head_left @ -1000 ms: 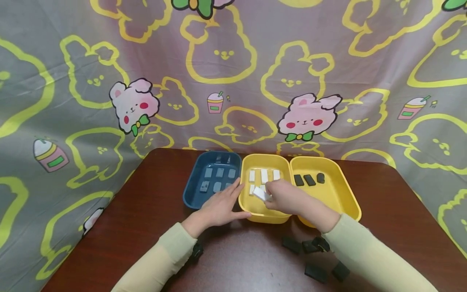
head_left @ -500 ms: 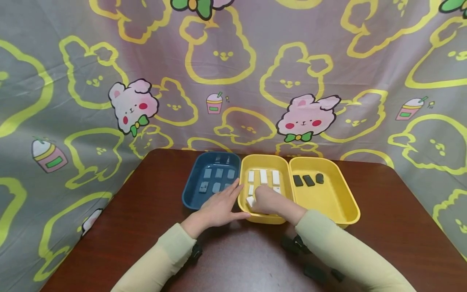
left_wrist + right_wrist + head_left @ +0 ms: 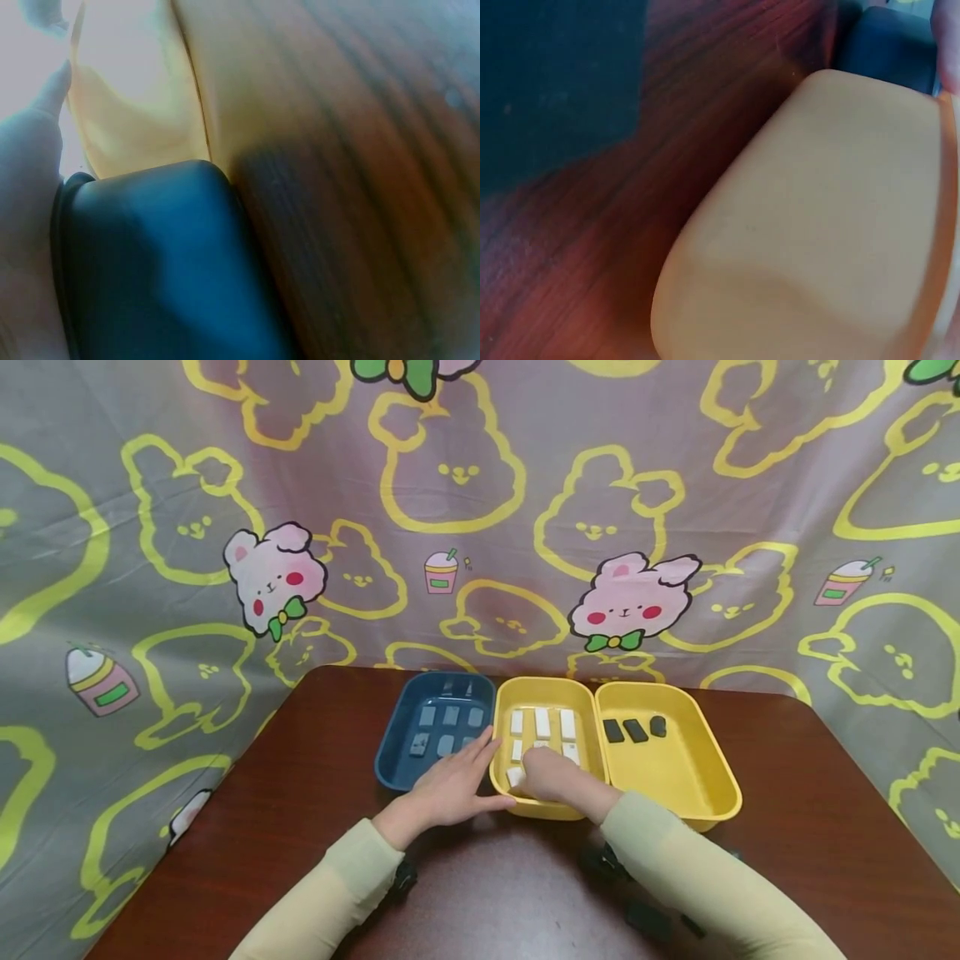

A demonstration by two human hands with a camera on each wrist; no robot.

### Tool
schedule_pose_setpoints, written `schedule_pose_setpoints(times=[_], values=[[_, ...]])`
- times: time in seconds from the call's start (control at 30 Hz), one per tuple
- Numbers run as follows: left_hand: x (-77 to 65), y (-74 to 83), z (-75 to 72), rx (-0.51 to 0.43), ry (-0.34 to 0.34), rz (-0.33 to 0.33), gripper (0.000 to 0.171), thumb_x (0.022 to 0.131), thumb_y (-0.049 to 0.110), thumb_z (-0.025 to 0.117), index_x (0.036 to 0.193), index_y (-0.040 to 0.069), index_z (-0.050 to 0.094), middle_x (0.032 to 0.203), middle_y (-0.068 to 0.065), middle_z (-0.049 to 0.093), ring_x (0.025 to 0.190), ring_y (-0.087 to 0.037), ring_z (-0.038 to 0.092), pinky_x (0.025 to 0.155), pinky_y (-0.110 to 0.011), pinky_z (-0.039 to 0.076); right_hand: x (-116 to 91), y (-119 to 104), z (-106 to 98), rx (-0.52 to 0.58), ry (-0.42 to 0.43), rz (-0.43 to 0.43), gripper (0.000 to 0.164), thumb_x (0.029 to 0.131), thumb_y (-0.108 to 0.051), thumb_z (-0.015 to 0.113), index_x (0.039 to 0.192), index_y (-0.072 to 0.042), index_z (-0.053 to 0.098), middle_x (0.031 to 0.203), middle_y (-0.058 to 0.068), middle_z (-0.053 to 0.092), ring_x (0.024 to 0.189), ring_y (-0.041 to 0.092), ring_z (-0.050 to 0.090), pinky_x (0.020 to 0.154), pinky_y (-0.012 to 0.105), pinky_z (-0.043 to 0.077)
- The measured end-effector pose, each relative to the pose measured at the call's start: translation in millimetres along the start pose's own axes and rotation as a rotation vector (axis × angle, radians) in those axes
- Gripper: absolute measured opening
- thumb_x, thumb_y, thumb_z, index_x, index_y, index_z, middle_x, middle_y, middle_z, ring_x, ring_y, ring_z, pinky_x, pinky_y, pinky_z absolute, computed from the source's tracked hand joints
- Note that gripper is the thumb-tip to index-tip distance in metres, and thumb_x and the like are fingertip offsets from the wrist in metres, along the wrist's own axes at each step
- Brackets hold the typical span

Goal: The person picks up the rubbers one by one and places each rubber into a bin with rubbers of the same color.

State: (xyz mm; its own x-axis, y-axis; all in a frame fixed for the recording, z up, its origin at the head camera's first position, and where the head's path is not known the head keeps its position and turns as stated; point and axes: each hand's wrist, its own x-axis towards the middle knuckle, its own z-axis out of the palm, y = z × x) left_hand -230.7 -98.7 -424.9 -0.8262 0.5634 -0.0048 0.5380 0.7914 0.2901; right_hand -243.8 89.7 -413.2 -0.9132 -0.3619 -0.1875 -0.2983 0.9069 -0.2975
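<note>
My left hand rests with fingers spread on the touching rims of the blue bin and the middle yellow bin. Inside that yellow bin, my right hand pinches a small white rectangular block at the front left corner; the fingertips are mostly hidden. Several other white blocks lie in rows behind it, among them a long one. In the left wrist view the thumb side of my left hand lies along the bin edges. The right wrist view mostly has the yellow bin's outer wall.
Several grey-blue pieces lie in rows in the blue bin. The right yellow bin holds three black pieces at its back left. More black pieces lie on the brown table, partly under my right forearm. A patterned curtain hangs behind.
My right hand has carried the white block left and down to the front left corner of the middle bin, then barely shifted. My left hand stays in place.
</note>
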Motion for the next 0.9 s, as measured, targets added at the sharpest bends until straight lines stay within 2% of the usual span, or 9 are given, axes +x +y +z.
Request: schedule_pose_setpoints(times=[0.23,0.9], values=[[0.1,1.0,-0.2,-0.002,-0.009,-0.008,0.104,0.08,0.082,0.042,0.156,0.014,0.019,0.162,-0.002,0.006,0.144,-0.022,0.023,0.108,-0.045,0.033,-4.1,5.4,-6.2,-0.013,-0.108,-0.033,0.028,0.09,-0.032,0.067,0.072,-0.011,0.062,0.064,0.0,0.054,0.056,0.017,0.048,0.057,0.032,0.038],[-2.0,2.8,-1.7,0.006,-0.004,0.002,0.102,0.082,0.08,0.042,0.156,0.015,0.018,0.162,-0.003,0.006,0.143,-0.023,0.023,0.108,-0.044,0.033,-0.2,1.4,-0.6,-0.048,-0.071,0.057,0.032,0.089,-0.037,0.065,0.08,-0.007,0.067,0.068,0.002,0.058,0.062,0.02,0.054,0.061,0.036,0.045]])
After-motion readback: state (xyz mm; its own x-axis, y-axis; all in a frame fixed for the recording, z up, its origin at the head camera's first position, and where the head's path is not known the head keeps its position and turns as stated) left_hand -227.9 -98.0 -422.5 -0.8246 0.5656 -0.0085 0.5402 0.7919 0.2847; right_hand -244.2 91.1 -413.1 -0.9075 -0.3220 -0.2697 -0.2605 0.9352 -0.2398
